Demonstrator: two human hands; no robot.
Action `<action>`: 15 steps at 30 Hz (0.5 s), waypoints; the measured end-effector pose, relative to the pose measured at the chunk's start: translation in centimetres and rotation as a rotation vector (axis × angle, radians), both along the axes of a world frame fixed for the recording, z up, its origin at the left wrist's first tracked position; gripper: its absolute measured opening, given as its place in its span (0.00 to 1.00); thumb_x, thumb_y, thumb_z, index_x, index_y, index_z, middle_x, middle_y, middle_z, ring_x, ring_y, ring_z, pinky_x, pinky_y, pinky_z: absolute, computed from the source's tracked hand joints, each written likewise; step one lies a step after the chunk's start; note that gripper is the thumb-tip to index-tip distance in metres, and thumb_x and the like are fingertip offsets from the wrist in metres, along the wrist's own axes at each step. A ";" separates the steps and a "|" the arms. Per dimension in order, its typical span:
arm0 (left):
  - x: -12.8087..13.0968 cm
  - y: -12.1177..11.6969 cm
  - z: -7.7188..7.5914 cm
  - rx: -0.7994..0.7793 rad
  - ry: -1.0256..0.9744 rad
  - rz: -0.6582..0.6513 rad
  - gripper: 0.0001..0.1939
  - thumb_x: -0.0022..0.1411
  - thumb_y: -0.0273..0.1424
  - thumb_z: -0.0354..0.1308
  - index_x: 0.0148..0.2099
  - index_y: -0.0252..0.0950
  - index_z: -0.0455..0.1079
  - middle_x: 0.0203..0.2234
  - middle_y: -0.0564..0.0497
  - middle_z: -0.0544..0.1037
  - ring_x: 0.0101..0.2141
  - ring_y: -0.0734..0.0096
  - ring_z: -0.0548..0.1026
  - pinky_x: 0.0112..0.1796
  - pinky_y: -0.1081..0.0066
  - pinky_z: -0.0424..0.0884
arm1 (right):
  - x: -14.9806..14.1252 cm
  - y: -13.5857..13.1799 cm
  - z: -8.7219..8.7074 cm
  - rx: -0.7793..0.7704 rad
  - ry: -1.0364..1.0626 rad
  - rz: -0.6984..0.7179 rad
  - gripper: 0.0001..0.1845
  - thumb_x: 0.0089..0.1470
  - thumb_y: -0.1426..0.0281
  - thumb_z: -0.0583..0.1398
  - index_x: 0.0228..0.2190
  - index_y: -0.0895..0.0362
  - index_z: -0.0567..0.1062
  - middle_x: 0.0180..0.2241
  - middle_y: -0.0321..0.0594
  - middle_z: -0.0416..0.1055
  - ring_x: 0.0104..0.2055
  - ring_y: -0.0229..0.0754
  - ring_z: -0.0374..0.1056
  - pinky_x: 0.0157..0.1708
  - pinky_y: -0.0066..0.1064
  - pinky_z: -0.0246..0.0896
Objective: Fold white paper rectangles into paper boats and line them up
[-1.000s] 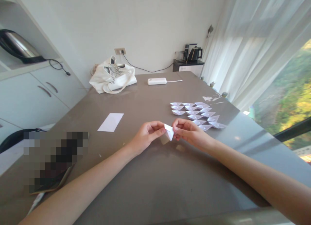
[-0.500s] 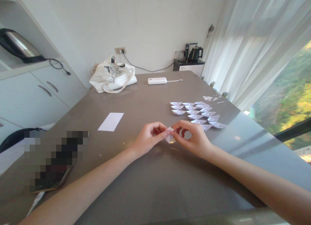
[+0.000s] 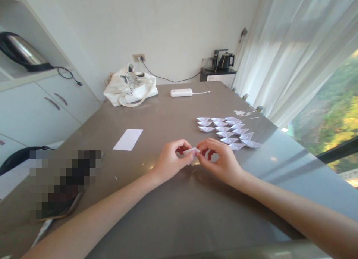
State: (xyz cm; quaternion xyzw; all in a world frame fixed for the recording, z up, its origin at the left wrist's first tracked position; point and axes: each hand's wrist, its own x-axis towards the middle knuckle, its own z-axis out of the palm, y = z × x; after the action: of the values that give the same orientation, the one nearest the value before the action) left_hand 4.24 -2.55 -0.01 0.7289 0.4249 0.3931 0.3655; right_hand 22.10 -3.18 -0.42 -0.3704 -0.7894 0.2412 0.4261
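A small folded piece of white paper (image 3: 191, 151) is pinched between my two hands, just above the grey table (image 3: 167, 214). My left hand (image 3: 173, 157) grips its left side with thumb and fingers. On the right edge, the thumb and fingertips of my right hand (image 3: 219, 156) are closed. The fingers hide part of the paper, so its full shape does not show. Beyond my right hand, several folded paper boats (image 3: 223, 134) stand in rows. A flat white sheet of paper (image 3: 128, 140) lies to the left of my hands.
A white bag (image 3: 131, 87) and a white power bank (image 3: 181, 92) with a short cable lie at the back. Paper scraps (image 3: 243, 112) are near the right edge. A blurred-out phone-like device (image 3: 67, 184) rests at the left. A black kettle (image 3: 225, 60) stands by the wall.
The folded paper has turned between my fingers: its pointed, upright shape now shows as a flatter, slanted strip. Both hands stay in nearly the same place.
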 end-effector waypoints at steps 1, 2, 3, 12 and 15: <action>0.1 -0.2 0.1 0.063 0.052 0.037 0.07 0.57 0.31 0.57 0.29 0.33 0.68 0.23 0.53 0.71 0.28 0.74 0.68 0.32 0.73 0.63 | -0.1 -0.1 0.0 0.011 0.012 -0.009 0.03 0.51 0.75 0.59 0.27 0.58 0.71 0.32 0.39 0.71 0.29 0.34 0.65 0.26 0.25 0.61; 0.3 -0.5 0.3 0.124 0.103 0.070 0.05 0.56 0.29 0.57 0.29 0.33 0.68 0.24 0.53 0.72 0.28 0.73 0.68 0.32 0.73 0.63 | -0.3 -0.2 -0.1 0.020 0.023 -0.014 0.03 0.51 0.76 0.59 0.26 0.58 0.71 0.32 0.39 0.71 0.29 0.34 0.65 0.25 0.25 0.60; 0.4 -0.7 0.4 0.182 0.149 0.100 0.04 0.56 0.28 0.57 0.29 0.34 0.68 0.24 0.53 0.71 0.28 0.73 0.68 0.32 0.73 0.63 | -0.4 -0.3 -0.1 0.026 0.032 -0.017 0.03 0.51 0.76 0.59 0.26 0.58 0.70 0.32 0.39 0.70 0.29 0.34 0.65 0.25 0.25 0.60; 0.4 -0.9 0.9 0.346 0.289 0.073 0.06 0.59 0.28 0.54 0.30 0.36 0.70 0.24 0.52 0.73 0.30 0.70 0.68 0.33 0.71 0.62 | -0.5 -0.8 -0.1 0.012 0.046 -0.005 0.04 0.52 0.74 0.58 0.26 0.57 0.69 0.34 0.41 0.69 0.30 0.35 0.64 0.26 0.26 0.61; 0.2 -0.7 1.0 0.300 0.255 0.055 0.07 0.60 0.30 0.54 0.30 0.36 0.71 0.25 0.51 0.73 0.31 0.69 0.68 0.34 0.71 0.62 | -0.3 -0.7 0.0 -0.007 0.063 0.028 0.04 0.53 0.72 0.58 0.27 0.57 0.69 0.35 0.42 0.69 0.32 0.37 0.65 0.28 0.28 0.62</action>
State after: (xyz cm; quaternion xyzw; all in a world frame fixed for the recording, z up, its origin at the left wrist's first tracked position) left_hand 4.47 -3.24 0.96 0.8072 0.4241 0.3664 0.1852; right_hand 21.82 -3.89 -0.41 -0.3529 -0.7799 0.2614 0.4460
